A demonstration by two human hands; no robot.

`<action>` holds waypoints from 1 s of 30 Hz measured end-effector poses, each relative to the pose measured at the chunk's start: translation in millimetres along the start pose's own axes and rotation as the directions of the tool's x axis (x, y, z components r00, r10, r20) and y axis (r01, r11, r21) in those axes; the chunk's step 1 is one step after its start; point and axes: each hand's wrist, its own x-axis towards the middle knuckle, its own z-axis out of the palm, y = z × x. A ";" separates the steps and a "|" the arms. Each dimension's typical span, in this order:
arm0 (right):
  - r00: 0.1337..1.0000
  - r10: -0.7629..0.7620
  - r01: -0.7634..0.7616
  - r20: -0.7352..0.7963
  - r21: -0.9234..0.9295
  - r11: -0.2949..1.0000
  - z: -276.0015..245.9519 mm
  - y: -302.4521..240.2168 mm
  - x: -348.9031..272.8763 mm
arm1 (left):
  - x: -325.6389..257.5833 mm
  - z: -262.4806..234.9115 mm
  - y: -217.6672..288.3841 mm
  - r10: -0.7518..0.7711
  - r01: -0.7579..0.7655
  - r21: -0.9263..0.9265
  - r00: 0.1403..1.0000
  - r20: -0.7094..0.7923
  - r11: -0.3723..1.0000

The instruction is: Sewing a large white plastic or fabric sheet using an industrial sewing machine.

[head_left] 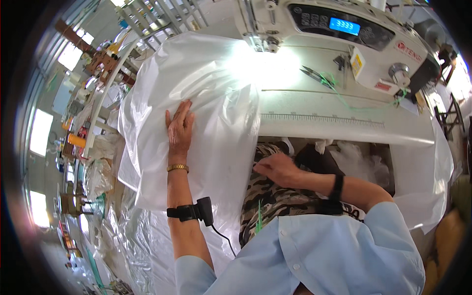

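Observation:
A large white translucent plastic sheet (216, 152) spreads over the left of the sewing table and hangs off its front. On top of it my left hand (181, 127) lies flat, fingers stretched out. My right hand (278, 168) is over my lap beside the sheet's right edge. Its fingers are curled closed, with the tips close to that edge; whatever they may hold is hidden. Ahead stands a white sewing machine (334, 29) with a lit blue display. Its bright lamp washes out the area under the needle, where the sheet's far part reaches.
Dark thread snips (317, 77) lie right of the needle, by green thread (354, 104). A ruler scale (324, 118) runs along the table's front. Below, an open drawer (364, 162) holds clear plastic. More plastic sheeting (142, 246) hangs at lower left. A metal rack (157, 22) stands behind.

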 end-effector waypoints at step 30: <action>0.973 0.114 -0.219 0.200 0.657 0.722 0.1 -41.4 -3.4 | -4.3 7.6 -12.6 -0.005 0.006 0.008 0.999 -0.047 1.000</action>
